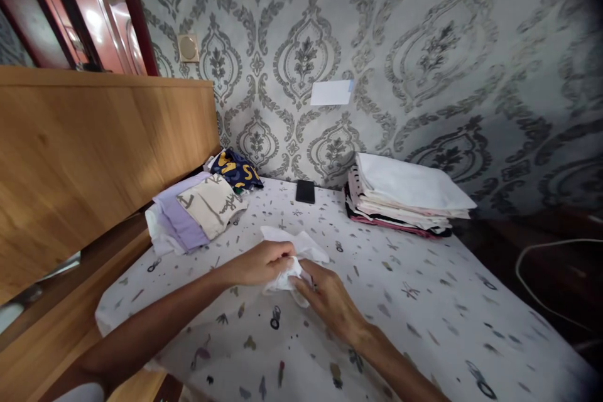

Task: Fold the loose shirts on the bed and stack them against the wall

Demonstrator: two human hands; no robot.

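Note:
A small white cloth (305, 245), thin and crumpled, is bunched between my two hands above the patterned sheet. My left hand (264, 262) is closed on its left side, fingers curled in. From the right, my right hand (330, 292) pinches the same cloth, thumb on top. The hands nearly touch each other. Part of the cloth spreads out behind the fingers, and a loose piece hangs in front of them. What kind of garment or cloth it is, I cannot make out.
Folded clothes (202, 204) in lilac, cream and navy lie at the left by a wooden headboard (103, 157). A black phone (305, 191) rests near the wall. Toward the back right stands a stack of folded clothes (405, 191). A white cable (522, 257) curves beyond the right edge.

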